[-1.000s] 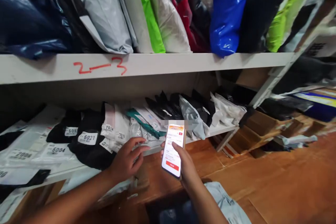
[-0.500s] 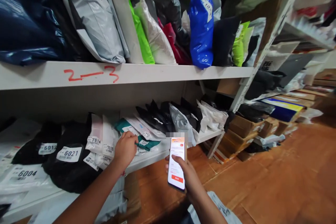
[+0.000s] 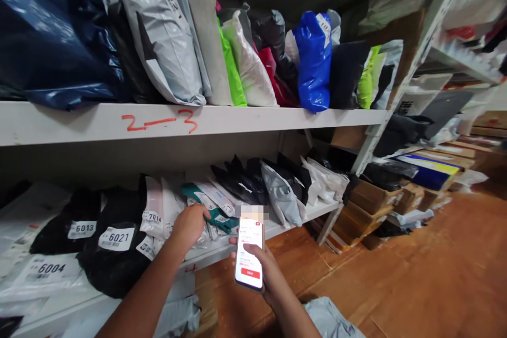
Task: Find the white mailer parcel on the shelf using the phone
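My right hand grips a lit smartphone, thumb across its screen, in front of the lower shelf. My left hand reaches among the small parcels standing on that shelf, its fingers curled against white and teal mailers; what they hold, if anything, is hidden. Left of it stand labelled parcels: a white one marked 7014, a black one marked 6021 and another black one marked 6013.
The upper shelf, marked 2-3 in red, carries upright bags: dark blue, grey, green, white, red and bright blue. Cardboard boxes sit at the right. The floor is wood. A grey bag lies below my arm.
My left hand has moved from the shelf's front edge in among the white and teal mailers. The phone has shifted slightly left, and the view has tilted up.
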Available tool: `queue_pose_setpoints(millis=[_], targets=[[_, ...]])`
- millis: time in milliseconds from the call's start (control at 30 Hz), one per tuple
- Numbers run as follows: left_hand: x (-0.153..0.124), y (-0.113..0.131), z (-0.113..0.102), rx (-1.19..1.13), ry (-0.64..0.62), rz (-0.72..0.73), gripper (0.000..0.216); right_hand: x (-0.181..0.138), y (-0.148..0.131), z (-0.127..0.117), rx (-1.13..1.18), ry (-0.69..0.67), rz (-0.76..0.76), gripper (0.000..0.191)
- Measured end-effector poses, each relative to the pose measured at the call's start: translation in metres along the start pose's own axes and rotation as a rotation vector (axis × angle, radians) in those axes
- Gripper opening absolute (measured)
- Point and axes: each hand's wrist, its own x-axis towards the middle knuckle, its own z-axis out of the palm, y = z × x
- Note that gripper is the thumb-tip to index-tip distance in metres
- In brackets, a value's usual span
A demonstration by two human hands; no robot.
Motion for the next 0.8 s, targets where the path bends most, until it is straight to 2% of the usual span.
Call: queue_pose_setpoints(millis=[167, 300, 400, 533, 667, 800], targets=[[0.002, -0.015, -0.004, -0.091, -0.055, 0.11, 0.038, 0.005, 0.008, -0.004, 0.046, 0.044, -0.03, 0.073], [-0.003, -0.019, -0.001, -0.181, -0.01, 0.099, 0.05, 0.008, 0.018, -0.007, 0.034, -0.033, -0.047, 0.065], [-0.008, -0.024, 0.002, -0.03, 0.01, 0.136, 0.032, 0.012, 0.026, -0.006, 0.062, -0.068, -0.076, 0.06], [-0.015, -0.029, 0.002, 0.226, -0.042, 0.156, 0.045, 0.018, 0.037, -0.003, 0.118, -0.05, -0.072, 0.067], [-0.019, -0.024, -0.003, 0.272, -0.043, 0.152, 0.045, 0.015, 0.037, -0.001, 0.112, -0.045, -0.094, 0.066], [-0.025, -0.015, -0.006, 0.372, 0.001, 0.024, 0.038, 0.009, 0.031, 0.0, 0.058, -0.075, -0.088, 0.06]])
